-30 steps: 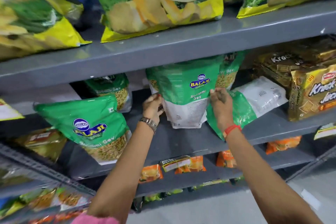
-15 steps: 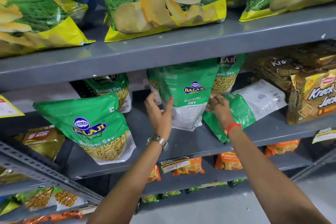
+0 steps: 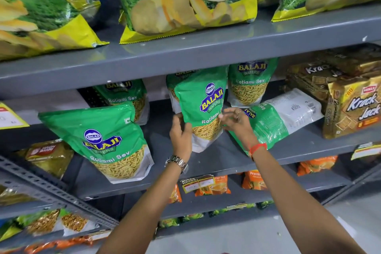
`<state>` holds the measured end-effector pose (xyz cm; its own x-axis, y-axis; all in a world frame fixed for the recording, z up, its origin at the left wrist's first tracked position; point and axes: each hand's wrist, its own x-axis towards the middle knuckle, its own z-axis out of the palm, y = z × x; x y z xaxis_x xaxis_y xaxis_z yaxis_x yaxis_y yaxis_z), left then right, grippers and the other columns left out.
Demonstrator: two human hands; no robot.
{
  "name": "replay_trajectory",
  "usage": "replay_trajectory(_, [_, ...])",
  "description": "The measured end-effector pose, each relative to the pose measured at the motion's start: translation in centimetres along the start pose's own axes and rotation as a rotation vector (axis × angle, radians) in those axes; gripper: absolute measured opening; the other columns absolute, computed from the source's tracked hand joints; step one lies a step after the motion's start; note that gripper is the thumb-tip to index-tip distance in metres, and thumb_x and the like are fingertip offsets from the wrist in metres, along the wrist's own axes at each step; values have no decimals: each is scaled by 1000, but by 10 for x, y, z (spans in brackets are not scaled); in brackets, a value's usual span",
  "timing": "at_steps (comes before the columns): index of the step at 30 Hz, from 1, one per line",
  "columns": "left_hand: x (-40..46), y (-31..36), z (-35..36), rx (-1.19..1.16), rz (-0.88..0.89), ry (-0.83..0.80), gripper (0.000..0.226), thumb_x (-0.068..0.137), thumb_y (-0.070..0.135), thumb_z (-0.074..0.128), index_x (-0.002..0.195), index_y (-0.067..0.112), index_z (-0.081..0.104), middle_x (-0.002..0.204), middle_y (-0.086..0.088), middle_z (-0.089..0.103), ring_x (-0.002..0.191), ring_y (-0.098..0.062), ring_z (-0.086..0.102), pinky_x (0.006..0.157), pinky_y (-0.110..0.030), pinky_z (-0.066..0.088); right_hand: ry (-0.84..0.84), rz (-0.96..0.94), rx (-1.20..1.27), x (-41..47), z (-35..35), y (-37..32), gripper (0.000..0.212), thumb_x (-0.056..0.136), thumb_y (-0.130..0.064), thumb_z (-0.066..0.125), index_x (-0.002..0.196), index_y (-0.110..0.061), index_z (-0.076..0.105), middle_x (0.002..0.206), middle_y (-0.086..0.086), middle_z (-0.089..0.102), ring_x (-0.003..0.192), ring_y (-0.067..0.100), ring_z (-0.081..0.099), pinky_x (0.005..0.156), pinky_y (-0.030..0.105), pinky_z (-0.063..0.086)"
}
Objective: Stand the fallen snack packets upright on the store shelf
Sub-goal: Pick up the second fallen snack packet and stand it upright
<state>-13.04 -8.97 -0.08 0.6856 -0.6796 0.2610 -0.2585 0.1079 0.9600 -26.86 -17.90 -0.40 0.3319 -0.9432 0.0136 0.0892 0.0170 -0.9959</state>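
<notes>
A green Balaji Ratlami Sev packet (image 3: 203,107) stands upright in the middle of the grey shelf (image 3: 226,156), front face toward me. My left hand (image 3: 181,138) grips its lower left edge. My right hand (image 3: 237,121) touches its right edge with fingers spread. To the right, another green packet (image 3: 278,121) lies fallen on its side, back label showing. A large packet (image 3: 103,140) leans tilted at the left. Two more (image 3: 250,82) (image 3: 125,97) stand upright at the back.
Gold Krack Jack biscuit packs (image 3: 350,105) are stacked at the right end of the shelf. Big chip bags (image 3: 181,0) fill the shelf above. Orange packets (image 3: 212,185) lie on the shelf below. A perforated metal upright (image 3: 51,194) runs at lower left.
The middle packet was turned from its back face to its front face and now stands upright. My left hand moved onto its lower left edge; my right hand shifted to its right edge.
</notes>
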Motion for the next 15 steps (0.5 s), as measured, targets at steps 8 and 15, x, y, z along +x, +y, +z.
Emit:
replay_trajectory(8, [38,-5,-6,-107,-88,141,14,87,-7,48,90,6,53,68,4,48,60,4,46,58,-5,36,46,10,17,30,-2,-13,38,95,-10,44,132,-3,38,124,4,45,117,17,43,102,34,37])
replay_trajectory(15, [56,-9,0,-280,-344,240,23,89,-1,49,108,-12,57,94,-11,55,85,-21,51,81,-37,40,110,-11,-185,41,5,-9,19,96,-15,42,99,0,54,78,3,53,83,23,48,76,44,47])
